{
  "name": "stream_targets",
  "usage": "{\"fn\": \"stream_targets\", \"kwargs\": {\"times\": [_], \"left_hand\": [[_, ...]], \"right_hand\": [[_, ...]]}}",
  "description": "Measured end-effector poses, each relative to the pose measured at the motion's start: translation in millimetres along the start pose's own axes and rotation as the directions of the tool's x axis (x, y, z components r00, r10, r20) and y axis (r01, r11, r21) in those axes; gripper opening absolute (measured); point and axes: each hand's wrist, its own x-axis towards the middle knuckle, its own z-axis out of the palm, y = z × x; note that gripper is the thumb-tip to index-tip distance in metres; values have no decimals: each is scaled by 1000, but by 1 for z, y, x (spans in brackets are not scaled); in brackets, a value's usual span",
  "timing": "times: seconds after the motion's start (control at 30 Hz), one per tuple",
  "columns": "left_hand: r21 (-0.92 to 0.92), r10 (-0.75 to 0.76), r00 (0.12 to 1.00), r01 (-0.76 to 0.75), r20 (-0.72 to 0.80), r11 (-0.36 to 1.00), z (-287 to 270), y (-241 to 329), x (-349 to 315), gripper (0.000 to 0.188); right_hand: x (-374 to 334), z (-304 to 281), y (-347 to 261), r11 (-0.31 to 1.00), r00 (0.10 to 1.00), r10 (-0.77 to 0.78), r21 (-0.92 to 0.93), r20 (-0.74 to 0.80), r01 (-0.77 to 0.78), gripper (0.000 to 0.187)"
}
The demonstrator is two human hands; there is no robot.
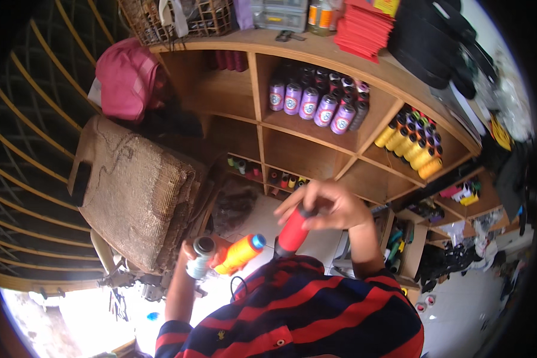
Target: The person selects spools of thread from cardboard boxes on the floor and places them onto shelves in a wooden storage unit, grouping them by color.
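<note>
My right hand [339, 207] is raised before my chest, its fingers round the dark top end of a red thread spool [293, 231] that tilts downward. Lower and to the left, my left hand [218, 249] grips two more spools together. One is an orange-yellow thread spool [238, 255] with a blue end, pointing right. The other is a pale grey thread spool [199, 265] with a dark end, nearer the wrist. The spools cover most of the left hand's fingers.
A wooden shelf unit [253, 89] ahead holds purple spools [308, 102] and yellow spools [410, 143] in its compartments. On its top stand a wicker basket [179, 24] and a red stack [364, 30]. A chair with a woven cover [134, 191] is at left, below a pink cloth [125, 77].
</note>
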Motion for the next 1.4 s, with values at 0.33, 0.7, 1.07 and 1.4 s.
{"fn": "stream_targets", "kwargs": {"times": [0.33,0.7,1.07,1.4], "left_hand": [[567,316,680,179,-662,804,-55,130,46,58],[642,182,704,467,-686,608,-175,256,111,38],[593,48,657,644,-753,484,-250,283,99,43],[589,10,715,568,-699,575,-237,291,91,43]], "right_hand": [[104,-77,76,956,873,-68,-282,-483,-81,29],[249,-121,174,735,727,-302,-636,-617,-235,37],[384,-253,261,423,563,-584,-811,-585,-404,41],[472,-298,295,87,615,-599,-805,-513,-587,50]]}}
